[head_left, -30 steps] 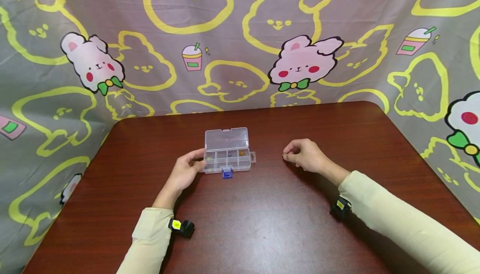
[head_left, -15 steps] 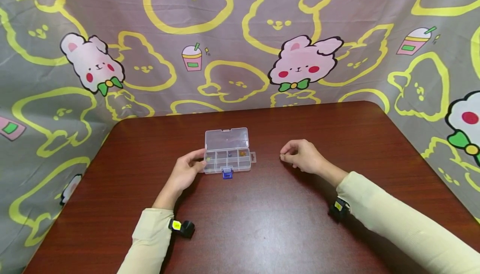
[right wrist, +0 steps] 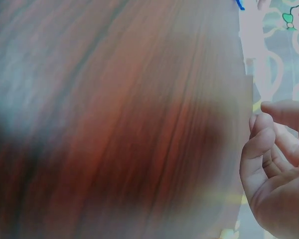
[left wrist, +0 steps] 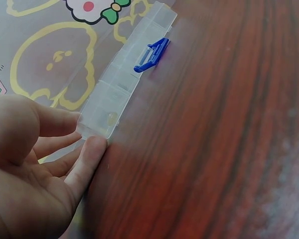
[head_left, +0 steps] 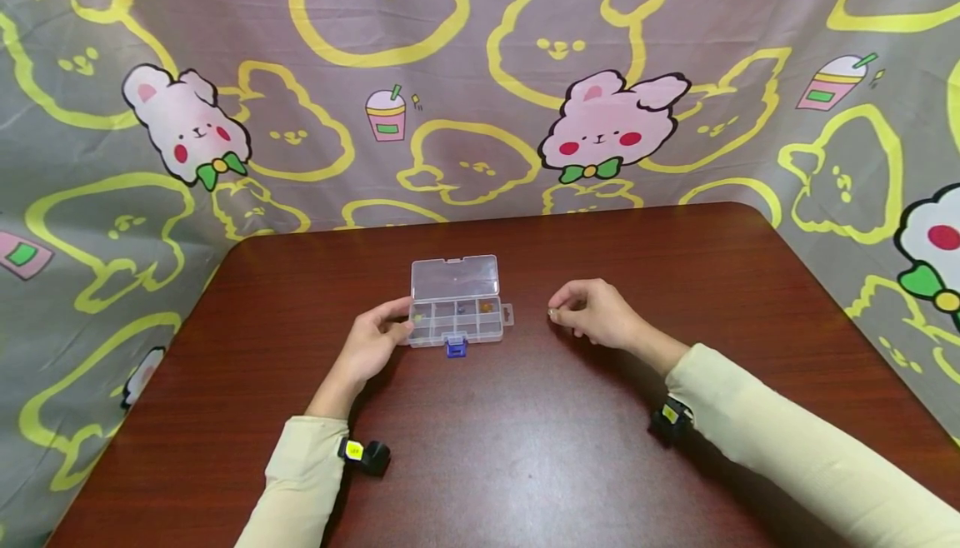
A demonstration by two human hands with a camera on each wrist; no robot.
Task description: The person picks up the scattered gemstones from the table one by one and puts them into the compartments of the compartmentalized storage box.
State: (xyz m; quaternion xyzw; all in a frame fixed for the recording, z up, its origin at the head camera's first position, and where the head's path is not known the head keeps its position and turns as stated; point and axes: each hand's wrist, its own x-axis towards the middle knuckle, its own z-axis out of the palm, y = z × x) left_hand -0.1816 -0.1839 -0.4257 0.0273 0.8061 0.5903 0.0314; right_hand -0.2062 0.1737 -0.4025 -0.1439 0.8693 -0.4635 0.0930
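Observation:
A clear plastic compartment box [head_left: 442, 331] lies on the table with its lid [head_left: 454, 278] tipped back. Its blue latch [head_left: 456, 346] hangs at the front edge. My left hand [head_left: 372, 340] grips the box's left end, thumb at the front corner and fingers behind, as the left wrist view also shows. Small yellow [head_left: 419, 317], grey-blue [head_left: 461, 310] and orange [head_left: 486, 307] pieces sit in separate back compartments. To the right of the box, my right hand [head_left: 600, 315] pinches a tiny pale piece [head_left: 552, 313] between thumb and fingertips; its kind is too small to tell.
The dark reddish wooden table [head_left: 480, 448] spreads around the box. A patterned cloth [head_left: 480, 73] hangs behind and at the sides. A hanging tab [head_left: 507, 315] juts from the box's right end. Each wrist carries a small black camera.
My right hand has moved a little left toward the box, carrying the tiny piece, which shows more clearly at the fingertips. The left hand and box have stayed put.

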